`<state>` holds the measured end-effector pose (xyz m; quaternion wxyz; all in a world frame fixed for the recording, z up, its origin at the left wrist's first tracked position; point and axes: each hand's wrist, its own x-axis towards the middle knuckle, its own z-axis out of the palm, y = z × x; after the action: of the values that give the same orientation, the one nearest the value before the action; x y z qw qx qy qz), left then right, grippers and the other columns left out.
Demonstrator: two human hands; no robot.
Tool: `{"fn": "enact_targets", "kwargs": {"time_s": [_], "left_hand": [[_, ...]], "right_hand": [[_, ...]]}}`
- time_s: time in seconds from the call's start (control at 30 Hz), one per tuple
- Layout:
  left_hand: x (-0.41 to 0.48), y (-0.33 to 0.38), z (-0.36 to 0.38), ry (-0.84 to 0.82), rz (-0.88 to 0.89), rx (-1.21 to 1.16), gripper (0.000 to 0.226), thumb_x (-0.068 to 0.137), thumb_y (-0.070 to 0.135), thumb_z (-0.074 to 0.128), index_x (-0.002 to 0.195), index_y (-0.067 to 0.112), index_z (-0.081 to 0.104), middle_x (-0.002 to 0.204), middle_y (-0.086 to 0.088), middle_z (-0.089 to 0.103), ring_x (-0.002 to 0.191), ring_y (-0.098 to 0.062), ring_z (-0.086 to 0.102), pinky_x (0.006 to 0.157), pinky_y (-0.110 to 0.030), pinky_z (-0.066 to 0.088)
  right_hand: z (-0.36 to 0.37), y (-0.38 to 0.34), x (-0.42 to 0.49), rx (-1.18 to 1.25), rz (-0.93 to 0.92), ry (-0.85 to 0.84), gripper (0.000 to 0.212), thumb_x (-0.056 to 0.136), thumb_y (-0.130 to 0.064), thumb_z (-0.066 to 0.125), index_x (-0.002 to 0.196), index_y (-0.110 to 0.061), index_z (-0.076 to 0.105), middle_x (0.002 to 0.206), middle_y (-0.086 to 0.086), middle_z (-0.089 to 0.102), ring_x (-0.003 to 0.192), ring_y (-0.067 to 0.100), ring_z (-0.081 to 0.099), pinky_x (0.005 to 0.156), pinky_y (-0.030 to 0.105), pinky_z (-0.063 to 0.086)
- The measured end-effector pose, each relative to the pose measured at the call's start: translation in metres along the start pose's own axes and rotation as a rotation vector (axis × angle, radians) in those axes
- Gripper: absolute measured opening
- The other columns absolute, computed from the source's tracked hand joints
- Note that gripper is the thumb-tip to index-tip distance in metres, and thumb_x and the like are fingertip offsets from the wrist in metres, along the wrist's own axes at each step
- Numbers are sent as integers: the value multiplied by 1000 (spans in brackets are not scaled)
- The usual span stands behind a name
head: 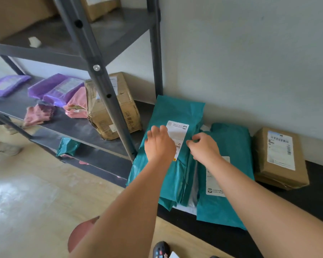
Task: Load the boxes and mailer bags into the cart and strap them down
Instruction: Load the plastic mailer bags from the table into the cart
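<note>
while both forearms reach forward and down, the hands meet on a teal mailer bag (175,108) lying flat on a low black shelf (315,194) against the white wall (250,53).

left hand (159,144): rests on top of the bag at the left edge of its white label (177,134), fingers bent downward; cannot tell whether it grips or only presses.

right hand (203,148): fingers curled, thumb and forefinger pinching a fold of the teal film just right of the label.

second teal mailer bag (231,144): just beside the first on its right, partly tucked under it, label showing near the right forearm.

small cardboard box (280,159): on the same shelf, right of the second bag, label up.

grey metal rack (101,81) to the left. its lower shelf carries a larger cardboard box (112,112), a pink mailer bag (78,106) touching that box, and purple mailer bags (58,88) further left. another teal bag (67,146) lies on the level beneath. floor is pale wood (35,192).
</note>
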<state>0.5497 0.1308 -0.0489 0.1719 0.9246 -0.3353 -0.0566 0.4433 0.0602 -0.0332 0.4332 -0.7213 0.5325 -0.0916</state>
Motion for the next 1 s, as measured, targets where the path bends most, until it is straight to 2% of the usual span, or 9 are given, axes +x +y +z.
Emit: {"fn": "enact_targets", "kwargs": {"time_s": [0.13,0.2,0.33,0.5,0.57,0.63,0.8,0.9,1.0], "left_hand": [[19,-12,4,-103,-65,-56,44,94,30,49,135,16,39,135,-8,41,124,-28,39,94,-42,42],[25,-15,7,-165,-122,-110,53,94,37,48,140,17,31,140,-9,38,127,-28,37,94,-44,42],[33,-17,14,-214,-168,-157,67,92,48,47,147,19,22,143,-11,34,130,-30,34,93,-46,42],[34,-21,18,-176,-171,-166,74,88,54,48,147,19,23,141,-10,36,127,-30,36,92,-44,43],[34,-22,19,-156,-163,-161,74,87,55,48,147,18,25,140,-10,38,126,-30,37,93,-43,42],[32,-23,19,-136,-153,-145,73,88,55,47,146,18,26,139,-11,39,124,-31,38,92,-43,42],[24,-20,16,-10,-54,-108,65,91,52,44,144,15,32,136,-9,44,119,-29,41,85,-39,44],[20,-15,15,8,-12,-118,62,92,51,43,142,15,35,132,-9,47,115,-29,43,82,-37,43],[17,-10,15,40,50,-113,58,91,50,45,137,14,41,127,-8,50,111,-28,45,83,-38,43]], "right_hand": [[10,-6,4,-17,46,61,34,91,-32,60,121,-15,59,103,6,70,93,28,68,82,36,54],[11,-9,6,-2,79,103,32,90,-30,61,116,-11,63,101,10,71,94,32,68,85,41,55],[13,-12,10,99,118,152,38,87,-22,64,109,10,64,103,26,69,95,44,66,84,58,54],[18,-10,10,270,184,103,26,85,-28,72,91,-2,69,83,11,72,80,29,72,80,46,60],[22,-10,10,310,176,69,18,84,-30,75,81,-16,65,80,5,68,74,20,68,75,37,61],[25,-10,9,338,170,62,20,83,-29,76,77,-17,62,77,2,65,72,15,64,69,32,60],[26,-13,9,442,193,84,20,84,-26,74,88,-13,60,90,1,63,80,13,61,62,25,54],[28,-13,6,523,207,113,18,88,-21,69,96,-11,56,98,4,63,85,19,61,68,30,50],[26,-11,3,553,196,205,23,89,-17,66,108,-19,53,102,-1,61,87,15,62,72,31,50]]}}
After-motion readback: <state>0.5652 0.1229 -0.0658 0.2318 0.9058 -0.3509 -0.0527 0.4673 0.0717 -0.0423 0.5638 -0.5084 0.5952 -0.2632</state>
